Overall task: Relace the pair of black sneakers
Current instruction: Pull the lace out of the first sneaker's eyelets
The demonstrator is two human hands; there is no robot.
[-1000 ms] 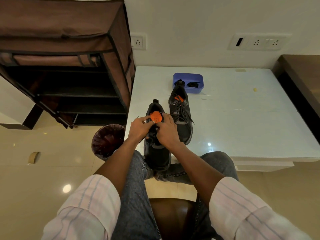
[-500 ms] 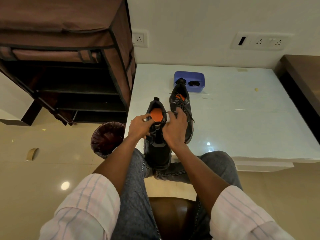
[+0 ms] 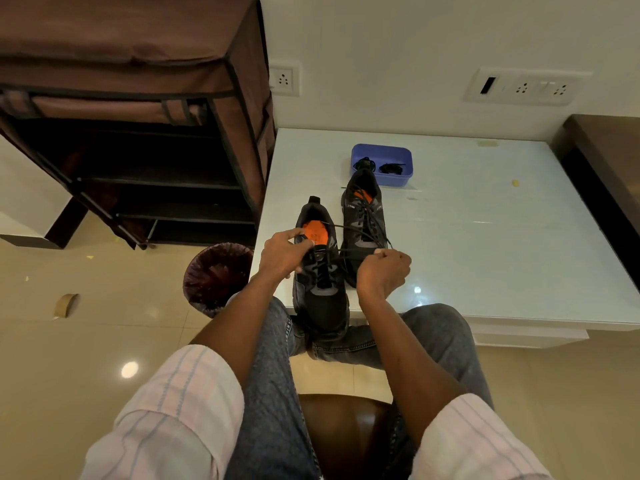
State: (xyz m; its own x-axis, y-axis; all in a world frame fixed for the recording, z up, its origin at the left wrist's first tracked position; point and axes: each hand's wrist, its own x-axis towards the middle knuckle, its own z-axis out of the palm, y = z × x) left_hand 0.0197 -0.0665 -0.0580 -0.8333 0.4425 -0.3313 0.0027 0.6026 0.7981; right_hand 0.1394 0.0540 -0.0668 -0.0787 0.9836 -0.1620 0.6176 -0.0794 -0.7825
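Far sneaker (image 3: 363,216) on the desk (image 3: 519,237) looks laced already. Near sneaker (image 3: 320,271), toe overhanging the desk edge toward the lap, laced partway up; upper eyelets and knot seemingly left. Right hand (image 3: 382,271) curled tight, pinching the lace (image 3: 353,250) drawn taut sideways. Left hand (image 3: 282,252) gripping the collar beside the orange tongue, fingers bent.

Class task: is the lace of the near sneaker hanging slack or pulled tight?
Pulled tight: the lace runs straight from the near sneaker to the right hand pinching it.
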